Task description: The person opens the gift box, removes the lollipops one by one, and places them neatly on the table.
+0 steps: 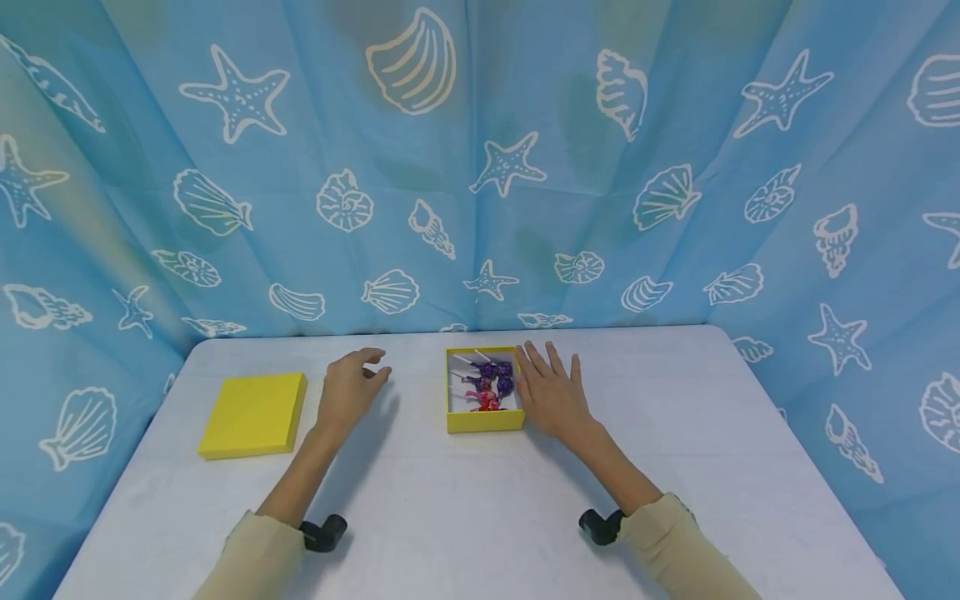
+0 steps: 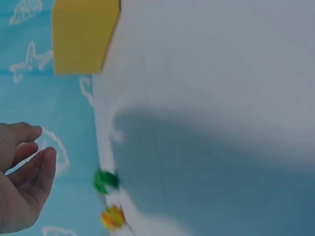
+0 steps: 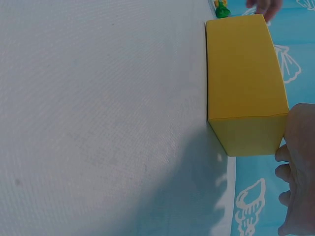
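only the head view shows lollipops (image 1: 489, 382) inside the yellow box (image 1: 484, 420).

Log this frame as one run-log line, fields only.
left hand: loosely curled, holds nothing, above table | right hand: flat, against box right side | box: open, lollipops inside | lid: far left

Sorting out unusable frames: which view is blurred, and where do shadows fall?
Left wrist view is motion-blurred: the yellow box and left hand look soft. Right wrist view is sharp. In the head view, soft arm shadows lie on the table, and the backdrop bends toward the edges.
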Tool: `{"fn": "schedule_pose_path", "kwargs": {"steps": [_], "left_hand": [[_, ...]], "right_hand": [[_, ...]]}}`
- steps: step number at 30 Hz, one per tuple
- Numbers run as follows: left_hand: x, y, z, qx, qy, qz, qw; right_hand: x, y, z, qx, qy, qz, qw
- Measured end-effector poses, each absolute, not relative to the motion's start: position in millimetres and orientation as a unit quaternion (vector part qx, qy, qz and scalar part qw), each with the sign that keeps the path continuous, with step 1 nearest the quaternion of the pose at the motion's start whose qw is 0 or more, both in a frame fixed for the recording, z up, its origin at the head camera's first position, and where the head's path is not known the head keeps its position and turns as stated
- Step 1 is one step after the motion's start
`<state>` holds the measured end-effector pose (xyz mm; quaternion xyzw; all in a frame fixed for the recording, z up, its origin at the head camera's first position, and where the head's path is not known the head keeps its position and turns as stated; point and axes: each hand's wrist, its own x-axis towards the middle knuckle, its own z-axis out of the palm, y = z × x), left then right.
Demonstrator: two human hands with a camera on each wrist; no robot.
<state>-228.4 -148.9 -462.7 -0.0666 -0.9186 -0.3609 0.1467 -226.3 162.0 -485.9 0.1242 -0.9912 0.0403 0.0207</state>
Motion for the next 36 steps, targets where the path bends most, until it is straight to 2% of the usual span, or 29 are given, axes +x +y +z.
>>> {"fn": "schedule_pose_path", "kwargs": {"steps": [13, 24, 31, 36], "left_hand": [[-228.4, -89.2, -464.9, -0.221, -0.886, -0.399, 0.082], [-244.0, -60.3, -463.7, -0.28, -0.897, -0.342, -0.026], [-256.4, -50.4, -464.5, -0.331, -0.905, -0.263, -0.047], [-259.5, -45.4, -470.3, -0.344, -0.917, -0.198, -0.043]], "right_hand": [[-225.0, 162.3, -486.5, 0.124, -0.991, 0.046, 0.014], [-225.4, 162.1, -486.4, 0.127, -0.99, 0.05, 0.019], [-225.5, 162.3, -486.8, 0.124, -0.991, 0.05, 0.019], [-225.9, 162.8, -487.9, 0.126, -0.991, 0.048, 0.025]]}}
